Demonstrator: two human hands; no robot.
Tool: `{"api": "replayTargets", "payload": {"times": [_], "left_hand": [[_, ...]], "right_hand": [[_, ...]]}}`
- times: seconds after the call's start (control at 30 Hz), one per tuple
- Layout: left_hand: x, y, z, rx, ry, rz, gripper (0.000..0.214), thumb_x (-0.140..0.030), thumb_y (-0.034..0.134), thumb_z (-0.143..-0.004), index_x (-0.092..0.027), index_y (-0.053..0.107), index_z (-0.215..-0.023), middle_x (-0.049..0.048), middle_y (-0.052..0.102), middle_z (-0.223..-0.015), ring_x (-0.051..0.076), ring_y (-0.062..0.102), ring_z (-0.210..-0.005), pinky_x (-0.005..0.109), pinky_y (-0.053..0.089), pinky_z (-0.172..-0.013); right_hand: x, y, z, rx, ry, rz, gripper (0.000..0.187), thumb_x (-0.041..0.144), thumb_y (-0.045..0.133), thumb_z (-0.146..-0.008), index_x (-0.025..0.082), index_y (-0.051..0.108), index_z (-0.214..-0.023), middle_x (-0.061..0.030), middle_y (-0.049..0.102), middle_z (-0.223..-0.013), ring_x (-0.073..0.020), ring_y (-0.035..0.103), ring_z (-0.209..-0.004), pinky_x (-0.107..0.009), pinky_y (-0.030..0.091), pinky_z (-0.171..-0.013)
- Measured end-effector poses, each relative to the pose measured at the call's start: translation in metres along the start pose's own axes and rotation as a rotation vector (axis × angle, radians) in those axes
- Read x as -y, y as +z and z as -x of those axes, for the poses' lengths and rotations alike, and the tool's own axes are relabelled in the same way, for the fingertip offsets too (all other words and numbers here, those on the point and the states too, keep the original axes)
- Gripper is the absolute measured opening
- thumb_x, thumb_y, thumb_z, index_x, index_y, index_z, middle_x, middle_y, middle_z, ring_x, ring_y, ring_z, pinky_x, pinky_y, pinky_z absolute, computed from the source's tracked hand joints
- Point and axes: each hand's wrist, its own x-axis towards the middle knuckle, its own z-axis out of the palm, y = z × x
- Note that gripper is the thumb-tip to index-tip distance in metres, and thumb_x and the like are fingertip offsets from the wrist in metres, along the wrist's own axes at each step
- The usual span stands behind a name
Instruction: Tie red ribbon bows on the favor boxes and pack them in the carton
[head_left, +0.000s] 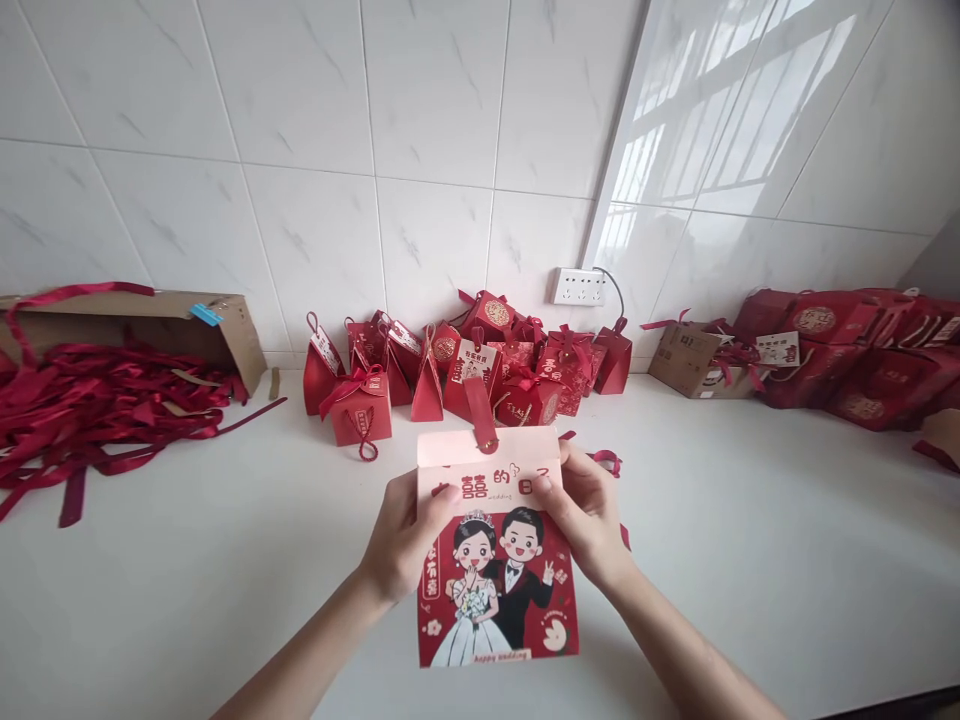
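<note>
Between my two hands is a flat paper wedding gift bag (491,590), printed with a cartoon bride and groom on red under a pale pink top band. A red ribbon tab (485,425) sticks up at its top edge, fixed at a small hole. My left hand (405,535) grips the upper left side, thumb on the front. On the upper right side my right hand (592,515) pinches in the same way. Both sets of fingers go behind the bag and are mostly hidden. A piece of red ribbon (607,462) lies behind my right hand.
Several small red gift boxes (361,410) stand along the tiled wall. At left a cardboard box (225,335) lies with a heap of red ribbons (112,410) spilling out. More red boxes (840,350) are piled at right. A socket strip (579,287) sits on the wall.
</note>
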Motion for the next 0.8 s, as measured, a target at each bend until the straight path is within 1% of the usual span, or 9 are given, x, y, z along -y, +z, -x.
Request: {"api": "replayTargets", "payload": {"times": [0.07, 0.13, 0.2, 0.27, 0.37, 0.5, 0.6, 0.7, 0.8], "left_hand": [[-0.002, -0.001, 0.0, 0.005, 0.012, -0.055, 0.029, -0.042, 0.051, -0.085, -0.015, 0.061, -0.081, 0.0041, 0.064, -0.07, 0.019, 0.059, -0.065, 0.03, 0.046, -0.062], [-0.004, -0.003, -0.001, 0.024, 0.021, -0.14, 0.031, -0.043, 0.049, -0.085, -0.017, 0.056, -0.071, 0.0017, 0.058, -0.061, 0.016, 0.053, -0.057, 0.027, 0.043, -0.055], [-0.005, -0.003, -0.002, 0.07, 0.037, -0.251, 0.033, -0.042, 0.048, -0.085, -0.018, 0.05, -0.062, -0.0001, 0.051, -0.054, 0.014, 0.047, -0.05, 0.025, 0.037, -0.049], [-0.004, -0.004, -0.002, 0.128, 0.055, -0.367, 0.033, -0.04, 0.048, -0.084, -0.019, 0.048, -0.059, -0.0009, 0.047, -0.051, 0.013, 0.043, -0.048, 0.025, 0.034, -0.047], [0.0, -0.003, -0.003, 0.198, 0.097, -0.503, 0.028, -0.035, 0.05, -0.082, -0.019, 0.049, -0.059, -0.0011, 0.045, -0.05, 0.012, 0.04, -0.047, 0.025, 0.033, -0.047], [0.002, -0.001, -0.004, 0.201, 0.13, -0.554, 0.027, -0.032, 0.047, -0.082, -0.019, 0.045, -0.058, -0.0015, 0.044, -0.05, 0.012, 0.039, -0.047, 0.025, 0.032, -0.047], [0.0, -0.001, -0.004, 0.198, 0.103, -0.522, 0.029, -0.034, 0.046, -0.083, -0.02, 0.043, -0.058, -0.0015, 0.044, -0.05, 0.012, 0.04, -0.046, 0.025, 0.032, -0.047], [0.0, 0.0, -0.004, 0.204, 0.096, -0.471, 0.029, -0.035, 0.047, -0.082, -0.02, 0.043, -0.058, -0.0015, 0.046, -0.05, 0.012, 0.04, -0.046, 0.025, 0.031, -0.046], [0.001, 0.0, -0.005, 0.191, 0.114, -0.458, 0.029, -0.033, 0.048, -0.082, -0.02, 0.043, -0.056, -0.0015, 0.047, -0.05, 0.012, 0.04, -0.045, 0.025, 0.031, -0.046]], "right_hand": [[0.0, -0.002, 0.0, -0.008, -0.089, 0.07, 0.014, 0.037, 0.059, -0.083, 0.024, 0.055, -0.086, 0.0001, 0.059, -0.082, -0.0129, 0.056, -0.07, -0.021, 0.045, -0.053], [0.001, -0.004, -0.001, -0.033, -0.163, 0.158, 0.02, 0.037, 0.056, -0.086, 0.028, 0.055, -0.102, -0.0029, 0.06, -0.098, -0.0168, 0.057, -0.087, -0.023, 0.048, -0.061], [0.004, -0.007, -0.003, -0.074, -0.174, 0.232, 0.026, 0.039, 0.052, -0.088, 0.03, 0.053, -0.112, -0.0041, 0.059, -0.104, -0.0183, 0.055, -0.095, -0.025, 0.049, -0.066], [0.008, -0.008, -0.006, -0.103, -0.144, 0.281, 0.026, 0.04, 0.051, -0.088, 0.03, 0.056, -0.111, -0.0037, 0.061, -0.1, -0.0178, 0.054, -0.091, -0.026, 0.048, -0.066], [0.012, -0.009, -0.01, -0.079, -0.041, 0.262, 0.021, 0.042, 0.057, -0.085, 0.027, 0.064, -0.098, -0.003, 0.063, -0.093, -0.0169, 0.055, -0.081, -0.025, 0.046, -0.062], [0.009, -0.008, -0.013, -0.026, 0.146, 0.054, 0.017, 0.039, 0.066, -0.078, 0.022, 0.066, -0.082, 0.0003, 0.062, -0.073, -0.0119, 0.055, -0.063, -0.022, 0.044, -0.055], [0.003, -0.007, -0.014, -0.015, 0.169, -0.078, 0.016, 0.035, 0.068, -0.077, 0.02, 0.062, -0.074, 0.0017, 0.061, -0.068, -0.0094, 0.054, -0.059, -0.02, 0.044, -0.054], [0.002, -0.006, -0.014, -0.031, 0.174, -0.15, 0.015, 0.033, 0.07, -0.076, 0.021, 0.063, -0.082, 0.0029, 0.059, -0.069, -0.0087, 0.056, -0.059, -0.019, 0.043, -0.052], [0.002, -0.005, -0.015, 0.008, 0.246, -0.18, 0.024, 0.035, 0.069, -0.076, 0.02, 0.063, -0.094, 0.0027, 0.059, -0.069, -0.01, 0.058, -0.059, -0.019, 0.044, -0.05]]}}
